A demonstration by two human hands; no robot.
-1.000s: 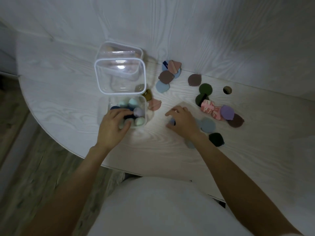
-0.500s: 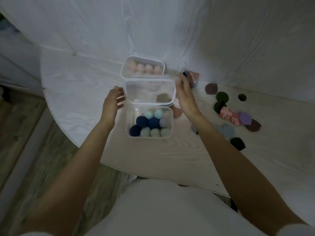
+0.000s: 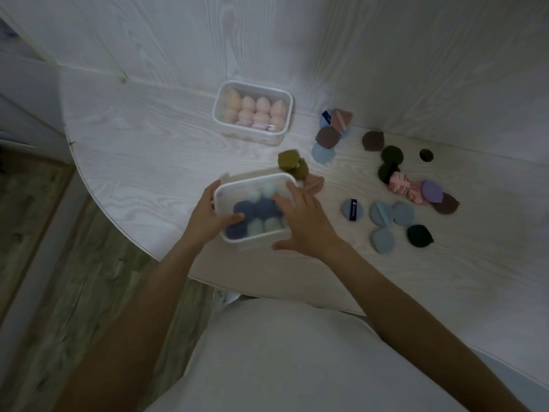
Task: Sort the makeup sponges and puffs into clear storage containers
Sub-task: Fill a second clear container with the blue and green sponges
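Both hands are on the near clear container (image 3: 255, 210), which sits on the white wood-grain table (image 3: 142, 162) close to its front edge. A translucent lid (image 3: 258, 188) lies over the container's top.

Left hand (image 3: 208, 217): wrapped around the container's left wall, thumb laid across the lid near the front-left corner. Grasping the container and lid.

Right hand (image 3: 303, 224): fingers spread flat on the lid's right half, thumb reaching down along the front wall. Palm pressing on the lid, not curled around anything.

Contents under the hands: dark blue sponges (image 3: 249, 208) in the middle, pale blue-green sponges (image 3: 263, 226) toward the front edge and at the back. Seen through the lid, blurred.

Beyond the grip, against the wall panel: second clear container (image 3: 252, 113), lid on, filled with peach egg-shaped sponges (image 3: 255, 110).

Just past the right fingertips: two olive puffs (image 3: 292, 165), and a pink puff (image 3: 313, 182) touching the near container's back-right corner.

Right of the right hand, loose on the table: blue round puffs (image 3: 386, 215), a blackish-green puff (image 3: 419, 235), a purple puff (image 3: 432, 191) on pink marbled ones (image 3: 402, 185), brown puffs (image 3: 328, 137), dark green puffs (image 3: 392, 156). All well apart from both hands.
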